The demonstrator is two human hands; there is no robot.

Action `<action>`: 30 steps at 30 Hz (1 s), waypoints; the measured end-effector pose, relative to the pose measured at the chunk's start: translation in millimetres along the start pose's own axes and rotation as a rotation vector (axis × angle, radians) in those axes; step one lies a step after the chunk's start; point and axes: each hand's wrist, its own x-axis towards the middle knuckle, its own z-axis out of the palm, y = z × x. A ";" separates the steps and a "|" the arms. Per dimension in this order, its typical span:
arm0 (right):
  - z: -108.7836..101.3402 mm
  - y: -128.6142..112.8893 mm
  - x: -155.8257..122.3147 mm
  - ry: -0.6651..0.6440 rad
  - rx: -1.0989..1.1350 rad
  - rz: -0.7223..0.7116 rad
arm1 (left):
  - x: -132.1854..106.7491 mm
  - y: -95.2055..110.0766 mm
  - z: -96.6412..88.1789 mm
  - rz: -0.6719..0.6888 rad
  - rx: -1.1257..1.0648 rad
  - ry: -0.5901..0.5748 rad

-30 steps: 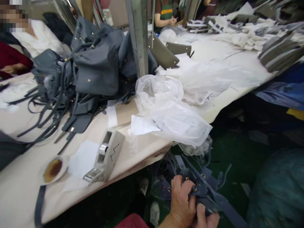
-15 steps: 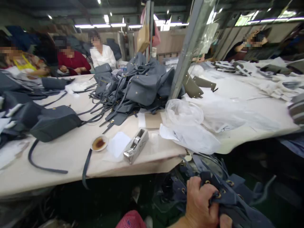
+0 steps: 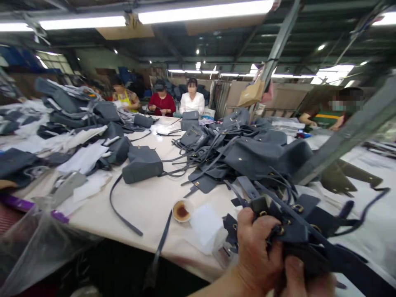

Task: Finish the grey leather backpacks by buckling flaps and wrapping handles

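And there it was, the grey bundle of straps & flat pieces (image 3: 305, 216), held up over the near edge of the tbl (image 3: 154, 214), brass-col. eyelets showing, loose ends sticking out every which way! L hand (image 3: 256, 251) had it by the near end, fingers curled tight & pinching the layers right by the eyelets. R hand (image 3: 305, 282) was in low, thumb pressed to the bundle's lower part; other fingers blurred & cut off at the bottom, so couldn't tell how they closed.

Just L of the hands: a white sheet (image 3: 206, 227), & beside it a white dish (image 3: 182, 211) w/ brown stuff in it. Next to that, a loose strap (image 3: 165, 233) hung over the tbl edge. Further L, one grey bag (image 3: 144, 165) lay w/ its strap trailing. Beyond the bundle, a big heap of grey bags (image 3: 244, 150), approx. mid-tbl, w/ a slanted metal post (image 3: 349, 132) at its R side & olive pieces (image 3: 335, 177) just past that. Far side: co-workers in red (image 3: 161, 103) & white (image 3: 192, 102), seated side by side!
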 end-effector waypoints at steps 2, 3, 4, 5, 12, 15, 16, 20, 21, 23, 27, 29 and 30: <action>71.3 -18.7 0.8 -0.037 0.044 -0.005 | 41.4 -19.1 -45.8 0.013 0.077 0.046; 107.0 -28.5 0.9 -0.067 0.060 -0.013 | 61.8 -29.5 -69.0 0.022 0.115 0.071; 142.0 -38.1 0.9 -0.098 0.076 -0.022 | 81.7 -40.1 -92.3 0.034 0.153 0.099; 176.0 -47.3 1.0 -0.131 0.090 -0.029 | 101.2 -50.6 -115.4 0.046 0.187 0.129; 371.1 -76.1 -2.2 -0.383 0.246 0.005 | 210.9 -111.9 -260.9 0.048 0.400 0.309; 425.3 -67.4 -5.1 -0.465 0.248 0.026 | 236.3 -142.3 -303.8 0.030 0.455 0.322; 439.4 -61.3 -5.2 -0.481 0.201 0.024 | 241.5 -155.6 -314.5 0.007 0.473 0.324; 477.6 -17.0 0.4 -0.588 -0.066 0.043 | 245.8 -217.9 -340.9 -0.217 0.552 0.150; 482.1 -2.0 3.3 -0.615 -0.123 0.060 | 242.8 -232.1 -344.1 -0.263 0.556 0.099; 484.1 29.6 11.3 -0.673 -0.224 0.091 | 232.9 -253.6 -348.2 -0.325 0.560 0.026; 454.9 86.1 41.6 -0.781 -0.388 0.069 | 200.7 -270.2 -353.9 -0.354 0.591 -0.059; 421.6 108.1 63.6 -0.777 -0.461 0.027 | 179.5 -273.0 -358.8 -0.291 0.666 -0.098; 401.1 117.5 74.9 -0.754 -0.502 0.004 | 167.6 -274.1 -361.9 -0.257 0.685 -0.128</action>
